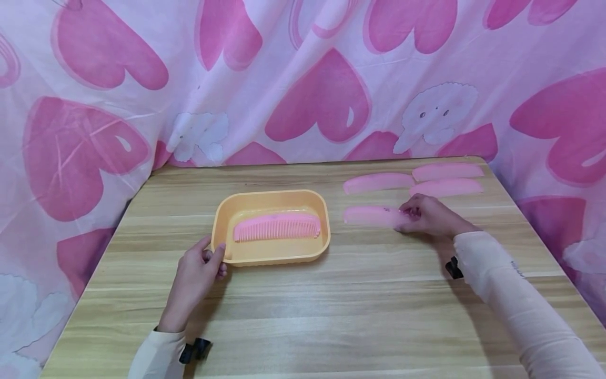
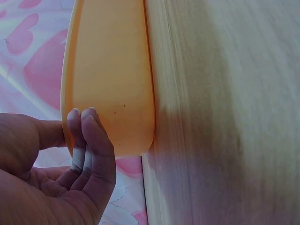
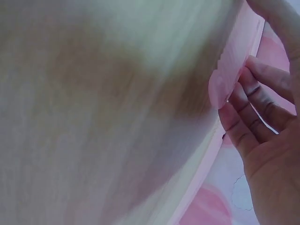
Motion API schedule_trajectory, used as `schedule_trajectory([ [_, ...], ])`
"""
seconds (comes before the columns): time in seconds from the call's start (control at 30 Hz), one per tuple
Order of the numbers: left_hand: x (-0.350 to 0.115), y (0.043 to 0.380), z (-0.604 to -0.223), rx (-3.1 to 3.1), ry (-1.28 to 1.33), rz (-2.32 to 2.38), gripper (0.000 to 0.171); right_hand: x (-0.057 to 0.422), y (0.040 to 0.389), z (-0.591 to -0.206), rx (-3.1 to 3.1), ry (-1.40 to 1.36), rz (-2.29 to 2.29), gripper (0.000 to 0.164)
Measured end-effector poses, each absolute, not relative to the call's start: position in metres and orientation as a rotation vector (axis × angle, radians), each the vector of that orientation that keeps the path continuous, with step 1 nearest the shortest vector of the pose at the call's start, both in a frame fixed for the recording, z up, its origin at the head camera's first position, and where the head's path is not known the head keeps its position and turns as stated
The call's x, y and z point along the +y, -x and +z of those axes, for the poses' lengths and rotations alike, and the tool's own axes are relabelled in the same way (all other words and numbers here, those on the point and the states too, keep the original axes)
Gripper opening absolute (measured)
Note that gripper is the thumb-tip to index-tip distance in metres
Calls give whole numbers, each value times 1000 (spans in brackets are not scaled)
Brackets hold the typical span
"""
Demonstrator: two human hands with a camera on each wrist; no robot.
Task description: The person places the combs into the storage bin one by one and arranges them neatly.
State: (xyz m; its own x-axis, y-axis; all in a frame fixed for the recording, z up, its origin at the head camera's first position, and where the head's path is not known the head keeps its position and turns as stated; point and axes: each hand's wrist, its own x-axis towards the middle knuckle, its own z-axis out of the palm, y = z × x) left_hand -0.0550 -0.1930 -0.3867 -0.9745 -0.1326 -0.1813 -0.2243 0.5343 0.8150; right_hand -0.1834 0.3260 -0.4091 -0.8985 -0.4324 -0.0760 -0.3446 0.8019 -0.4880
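A yellow-orange plastic tray stands on the table with one pink comb lying inside, teeth toward me. At the tray's near left corner, my left hand pinches the rim; the left wrist view shows the thumb over the rim and the fingers against the outer wall. To the right of the tray lies another pink comb with small dark marks on it. My right hand grips that comb's right end between thumb and fingers. In the right wrist view, the end of the comb shows beside the fingertips.
Behind the right hand lie more pink combs: one at the left, one at the back right and one just in front of it. A pink heart-patterned curtain hangs along the back and sides of the wooden table.
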Motion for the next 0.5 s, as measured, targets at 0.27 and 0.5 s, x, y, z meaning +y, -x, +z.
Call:
schedule_trajectory([
  [0.27, -193, 54, -387, 2668, 290, 1457, 47, 322, 181, -411, 2867, 627, -694, 48],
  [0.5, -193, 55, -387, 2673, 277, 1466, 46, 322, 180, -413, 2875, 583, -735, 46],
])
